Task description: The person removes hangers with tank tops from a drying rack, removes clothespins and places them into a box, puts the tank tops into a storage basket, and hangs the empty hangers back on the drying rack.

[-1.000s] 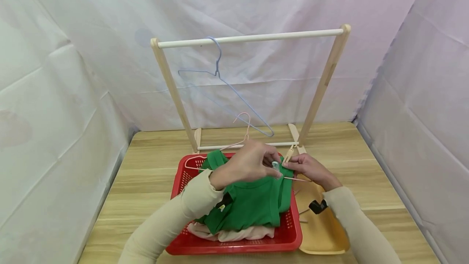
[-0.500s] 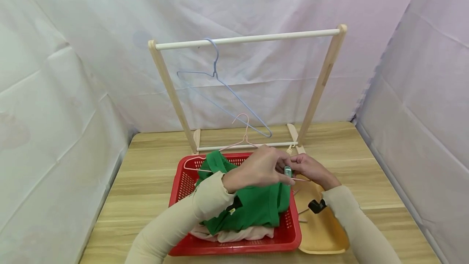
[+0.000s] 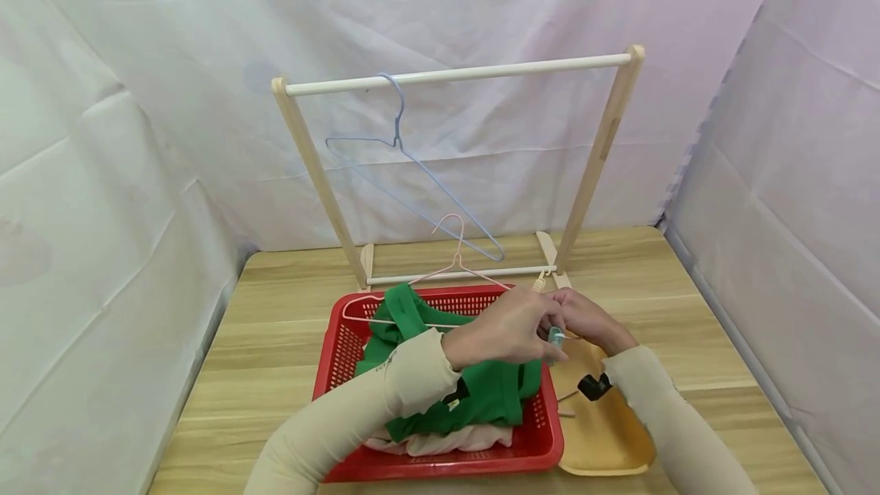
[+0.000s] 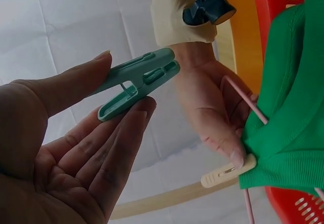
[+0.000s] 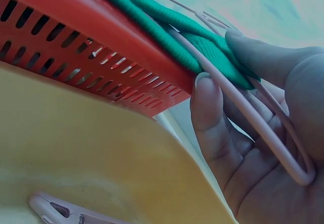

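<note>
My left hand (image 3: 509, 331) pinches a teal clothespin (image 4: 136, 79) between thumb and fingers, close beside the right hand. With my right hand (image 3: 584, 315) I pinch the edge of a green top (image 3: 495, 392) together with a pink wire hanger (image 5: 253, 120). The hanger's end loops across that palm in the right wrist view. A cream clothespin (image 4: 228, 172) sits on the top's ribbed edge, right at the right thumb. The hanger's hook points toward the rack, and its left end sticks out past the top. My left forearm hides part of the garment.
The top lies in a red basket (image 3: 440, 467) over pale cloth. At its right stands a yellow tray (image 3: 612, 441) holding a pink clothespin (image 5: 58, 211). Behind is a wooden rack (image 3: 598, 151) with a white bar, where a blue hanger (image 3: 440, 182) hangs.
My left hand has moved right and slightly nearer me with the teal clothespin, over to the right hand. The right hand stays in nearly the same place, holding the top and hanger.
</note>
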Motion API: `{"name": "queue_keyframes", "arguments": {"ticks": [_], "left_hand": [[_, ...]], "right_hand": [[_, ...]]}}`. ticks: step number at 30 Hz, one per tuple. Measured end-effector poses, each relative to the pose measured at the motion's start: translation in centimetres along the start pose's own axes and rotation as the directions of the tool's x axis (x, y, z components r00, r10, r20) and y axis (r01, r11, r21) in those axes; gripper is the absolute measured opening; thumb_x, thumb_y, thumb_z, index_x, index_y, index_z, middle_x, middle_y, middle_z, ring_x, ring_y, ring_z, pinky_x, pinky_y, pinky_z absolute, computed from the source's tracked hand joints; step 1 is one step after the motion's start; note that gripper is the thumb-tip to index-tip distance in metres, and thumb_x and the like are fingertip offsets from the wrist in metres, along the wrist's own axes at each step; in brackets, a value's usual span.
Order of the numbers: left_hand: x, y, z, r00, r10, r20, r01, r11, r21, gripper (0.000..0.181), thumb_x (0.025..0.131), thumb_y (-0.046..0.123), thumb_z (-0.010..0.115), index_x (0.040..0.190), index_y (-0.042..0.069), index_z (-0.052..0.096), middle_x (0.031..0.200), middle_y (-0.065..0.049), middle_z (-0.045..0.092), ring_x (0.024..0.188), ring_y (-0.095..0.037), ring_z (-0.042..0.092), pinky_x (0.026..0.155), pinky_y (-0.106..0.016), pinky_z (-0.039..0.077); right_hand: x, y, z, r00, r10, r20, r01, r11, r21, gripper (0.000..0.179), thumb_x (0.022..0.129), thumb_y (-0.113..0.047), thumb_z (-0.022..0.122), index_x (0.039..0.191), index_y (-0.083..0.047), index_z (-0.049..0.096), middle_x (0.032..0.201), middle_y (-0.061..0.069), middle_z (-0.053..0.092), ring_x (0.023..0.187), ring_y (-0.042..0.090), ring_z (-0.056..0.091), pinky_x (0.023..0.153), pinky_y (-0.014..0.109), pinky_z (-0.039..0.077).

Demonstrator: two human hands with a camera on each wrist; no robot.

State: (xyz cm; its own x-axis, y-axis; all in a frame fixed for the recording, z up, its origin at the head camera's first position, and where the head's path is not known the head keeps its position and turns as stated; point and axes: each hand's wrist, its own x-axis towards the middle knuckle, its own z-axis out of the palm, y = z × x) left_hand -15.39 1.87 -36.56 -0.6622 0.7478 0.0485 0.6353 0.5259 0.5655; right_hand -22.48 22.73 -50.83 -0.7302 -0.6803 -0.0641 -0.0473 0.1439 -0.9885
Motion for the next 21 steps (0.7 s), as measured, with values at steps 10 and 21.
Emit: {"name": "queue_keyframes", "arguments": {"ticks": [10, 21], "left_hand": [[0.8, 0.4, 1.5, 0.999, -0.033, 0.038, 0.031, 0.999, 0.042, 0.026, 0.08, 0.031, 0.085, 0.096, 0.015, 0.071, 0.079, 0.01, 0.068, 0.068, 0.007, 0.055, 0.063, -0.007, 0.042], [1.3, 0.2, 2.7, 0.999, -0.04, 0.034, 0.039, 0.999, 0.024, 0.028, 0.08, 0.027, 0.085, 0.099, 0.014, 0.07, 0.085, 0.009, 0.067, 0.071, 0.005, 0.059, 0.064, -0.006, 0.044]], "right_hand": [[-0.2, -0.4, 0.0, 0.999, -0.003, 0.037, 0.001, 0.999, 0.055, 0.024, 0.101, -0.009, 0.051, 0.084, -0.012, 0.067, 0.066, -0.008, 0.061, 0.054, 0.003, 0.051, 0.049, 0.019, 0.044], [-0.3, -0.8, 0.0, 0.998, 0.0, 0.07, -0.006, 0.996, 0.086, 0.019, 0.1, -0.01, 0.051, 0.093, -0.006, 0.068, 0.067, -0.006, 0.062, 0.053, 0.003, 0.053, 0.049, 0.019, 0.046]]}}
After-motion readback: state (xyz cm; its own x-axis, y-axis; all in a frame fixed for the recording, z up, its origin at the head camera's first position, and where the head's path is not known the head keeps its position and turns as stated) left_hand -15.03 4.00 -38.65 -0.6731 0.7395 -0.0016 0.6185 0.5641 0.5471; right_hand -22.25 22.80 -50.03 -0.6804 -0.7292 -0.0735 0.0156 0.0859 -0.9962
